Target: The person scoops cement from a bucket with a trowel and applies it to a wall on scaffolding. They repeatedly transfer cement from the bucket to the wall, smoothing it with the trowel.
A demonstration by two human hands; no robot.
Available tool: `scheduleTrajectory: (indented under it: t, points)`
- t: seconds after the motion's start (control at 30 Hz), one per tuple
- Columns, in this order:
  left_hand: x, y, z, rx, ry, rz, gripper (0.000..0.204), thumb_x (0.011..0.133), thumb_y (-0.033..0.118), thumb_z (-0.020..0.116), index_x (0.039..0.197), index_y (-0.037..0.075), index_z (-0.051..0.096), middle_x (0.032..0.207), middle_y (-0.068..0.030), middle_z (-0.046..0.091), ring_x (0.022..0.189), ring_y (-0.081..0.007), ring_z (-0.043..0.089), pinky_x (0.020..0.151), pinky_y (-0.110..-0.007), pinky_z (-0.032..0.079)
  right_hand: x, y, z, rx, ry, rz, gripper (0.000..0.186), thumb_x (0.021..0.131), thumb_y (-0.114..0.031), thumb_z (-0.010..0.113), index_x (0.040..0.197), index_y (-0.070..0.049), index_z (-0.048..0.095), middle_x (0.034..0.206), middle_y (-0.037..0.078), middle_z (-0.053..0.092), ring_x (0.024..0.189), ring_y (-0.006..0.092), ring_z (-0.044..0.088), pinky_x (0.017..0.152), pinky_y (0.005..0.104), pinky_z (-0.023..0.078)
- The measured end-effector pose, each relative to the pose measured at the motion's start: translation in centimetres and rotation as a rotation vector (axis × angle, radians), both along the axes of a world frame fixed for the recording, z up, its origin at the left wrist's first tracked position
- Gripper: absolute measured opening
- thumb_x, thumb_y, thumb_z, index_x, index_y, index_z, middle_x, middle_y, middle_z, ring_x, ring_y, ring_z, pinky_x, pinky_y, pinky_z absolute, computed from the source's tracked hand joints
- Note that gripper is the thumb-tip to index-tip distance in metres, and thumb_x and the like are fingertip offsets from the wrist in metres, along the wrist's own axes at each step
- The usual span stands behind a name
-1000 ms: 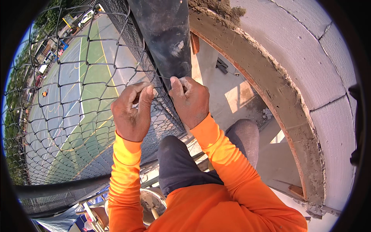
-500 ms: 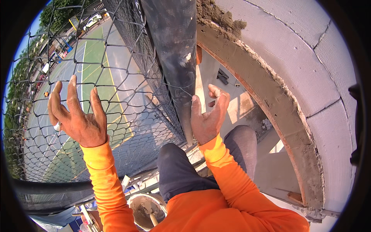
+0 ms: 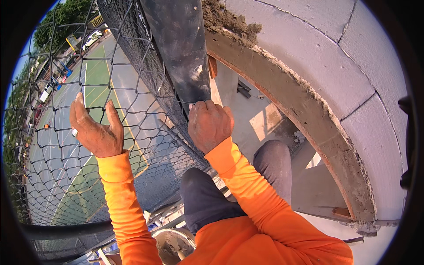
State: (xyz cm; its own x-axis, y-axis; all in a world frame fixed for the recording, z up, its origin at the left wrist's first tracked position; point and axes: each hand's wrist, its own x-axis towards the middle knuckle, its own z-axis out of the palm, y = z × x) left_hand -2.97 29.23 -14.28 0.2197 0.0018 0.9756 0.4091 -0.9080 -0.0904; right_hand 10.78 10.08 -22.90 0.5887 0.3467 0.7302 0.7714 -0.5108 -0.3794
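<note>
My right hand is closed in a fist against the lower part of a dark metal pole. A thin wire runs from the fence side of the pole to its fingers; the fingertips and the wire's end are hidden. My left hand is raised in front of the black chain-link fence, its fingers curved and apart, with nothing gripped. A small white patch shows at one of its fingers.
On the right curves a wall of pale blocks with a mortar-coated edge. Below me stands a bucket of mortar with a handle in it. Through the fence lies a green and grey sports court. My knees are beside the opening.
My right hand has moved left onto the pole and its fingers have closed. The left hand has shifted slightly right, its fingers more curved. The view has moved a little.
</note>
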Motion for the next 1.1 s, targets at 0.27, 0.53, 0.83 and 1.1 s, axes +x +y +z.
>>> scheduleTrajectory:
  t: [0.27, 0.53, 0.83, 1.1]
  points:
    - [-0.7, 0.1, 0.0, -0.053, 0.004, -0.070, 0.071, 0.083, 0.010, 0.083, 0.145, 0.002, 0.048, 0.137, -0.0194, 0.059, 0.123, -0.0363, 0.058, 0.093, -0.042, 0.053, -0.5, 0.4, -0.2, 0.773, 1.405, 0.569, 0.035, 0.104, -0.030, 0.059, 0.092, 0.002, 0.069, 0.080, 0.008, 0.071, 0.068, 0.0175, 0.069, 0.062, 0.0330, 0.052]
    - [-0.9, 0.8, -0.1, 0.008, 0.003, -0.048, 0.073, 0.080, 0.009, 0.084, 0.144, 0.004, 0.049, 0.139, -0.0164, 0.060, 0.125, -0.0361, 0.058, 0.092, -0.042, 0.052, 0.2, -3.2, 1.6, -0.134, -0.242, 0.026, 0.028, 0.086, -0.023, 0.078, 0.106, -0.007, 0.067, 0.097, 0.009, 0.062, 0.094, 0.0316, 0.059, 0.078, 0.0424, 0.048]
    - [-2.0, 1.3, -0.9, -0.080, -0.019, -0.001, 0.074, 0.078, 0.016, 0.085, 0.144, 0.010, 0.051, 0.140, -0.0101, 0.061, 0.119, -0.0311, 0.060, 0.098, -0.044, 0.045, 0.3, -0.6, 0.4, -0.234, -0.207, 0.063, 0.028, 0.098, -0.029, 0.068, 0.082, -0.006, 0.064, 0.074, 0.010, 0.059, 0.065, 0.0311, 0.060, 0.060, 0.0425, 0.045]
    - [-1.3, 3.0, -1.7, -0.033, -0.143, -0.023, 0.077, 0.069, 0.025, 0.087, 0.141, 0.027, 0.059, 0.132, 0.0033, 0.060, 0.099, -0.0214, 0.061, 0.090, -0.041, 0.043, 1.5, 0.1, -1.1, 0.909, 1.640, 0.758, 0.028, 0.107, -0.031, 0.057, 0.100, -0.006, 0.067, 0.084, 0.003, 0.066, 0.068, 0.0140, 0.060, 0.058, 0.0264, 0.046]
